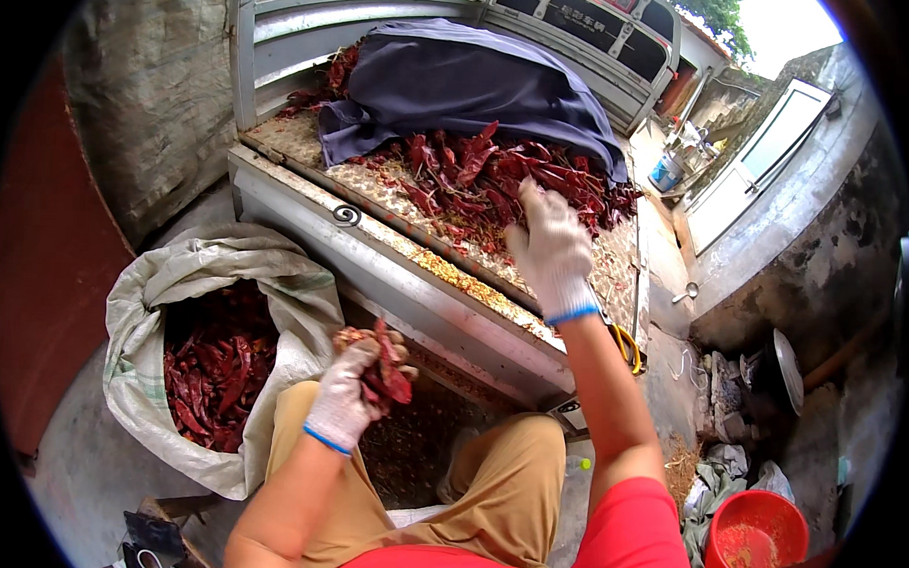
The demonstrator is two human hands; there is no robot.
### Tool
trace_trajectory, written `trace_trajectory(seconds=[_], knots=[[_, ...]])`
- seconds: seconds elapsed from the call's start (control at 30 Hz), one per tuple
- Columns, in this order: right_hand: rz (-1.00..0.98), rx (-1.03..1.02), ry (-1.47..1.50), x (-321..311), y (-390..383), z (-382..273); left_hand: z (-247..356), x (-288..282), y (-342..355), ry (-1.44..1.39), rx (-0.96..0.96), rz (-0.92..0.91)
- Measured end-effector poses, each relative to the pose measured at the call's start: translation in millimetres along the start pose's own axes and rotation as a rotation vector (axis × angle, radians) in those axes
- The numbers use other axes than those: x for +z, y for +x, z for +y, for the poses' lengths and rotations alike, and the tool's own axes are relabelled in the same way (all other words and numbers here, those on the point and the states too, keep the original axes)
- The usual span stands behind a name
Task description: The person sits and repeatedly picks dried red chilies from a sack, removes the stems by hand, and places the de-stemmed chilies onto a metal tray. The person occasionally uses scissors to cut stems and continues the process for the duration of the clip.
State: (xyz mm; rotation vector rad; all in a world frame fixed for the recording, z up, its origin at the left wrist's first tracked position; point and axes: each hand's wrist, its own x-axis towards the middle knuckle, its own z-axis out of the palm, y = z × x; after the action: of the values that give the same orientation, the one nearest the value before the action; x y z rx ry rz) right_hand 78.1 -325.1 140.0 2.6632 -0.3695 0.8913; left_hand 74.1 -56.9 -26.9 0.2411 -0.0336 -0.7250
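Left hand [342, 398], gloved: fingers clamped on dried red chillies [391, 380]; right hand [554, 239] at the chilli pile [453, 174] on the truck bed [294, 143], fingertips obscured, grip untellable. Step, apparently: gathering by hand; next move likely calls for a light pinch. Hidden: whatever lies beneath the dark cloth [472, 79], the sack's [309, 304] lower contents.

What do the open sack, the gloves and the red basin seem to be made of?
The sack looks like dull woven plastic, from its crisp folds and faint green stripes, though cloth is possible. The left glove and right glove look like matte knitted yarn, with ribbed cuffs. The red basin is probably plastic, with a bright, smooth-looking rim.
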Motion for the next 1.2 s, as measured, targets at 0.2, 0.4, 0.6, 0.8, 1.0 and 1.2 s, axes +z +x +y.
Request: trace_trajectory(seconds=[0.2, 0.4, 0.6, 0.8, 1.0, 1.2], knots=[[-0.358, 0.119, -0.122, 75.6, 52.2, 65.0, 124.0, -60.4, -2.2, 0.25, 0.167, 0.238], [-0.312, 0.48, 0.197, 52.9, 9.5, 85.3, 245.3, -172.3, -28.8, 0.555, 0.679, 0.6], [-0.187, 0.869, 1.247, 36.0, -34.6, 92.4, 247.3, -158.1, -21.2, 1.308, 0.595, 0.802], [-0.251, 0.904, 1.603, 3.1, -98.4, 26.7, 145.9, -59.1, -3.9, 1.328, 0.592, 0.474], [-0.605, 0.917, 1.668, -29.1, -157.5, -64.5, 11.5, 54.4, -6.9, 0.919, 0.196, 0.051], [-0.775, 0.769, 1.774, -21.2, -200.0, -80.8, -34.2, 62.9, -9.9, 0.852, 0.065, -0.139]])
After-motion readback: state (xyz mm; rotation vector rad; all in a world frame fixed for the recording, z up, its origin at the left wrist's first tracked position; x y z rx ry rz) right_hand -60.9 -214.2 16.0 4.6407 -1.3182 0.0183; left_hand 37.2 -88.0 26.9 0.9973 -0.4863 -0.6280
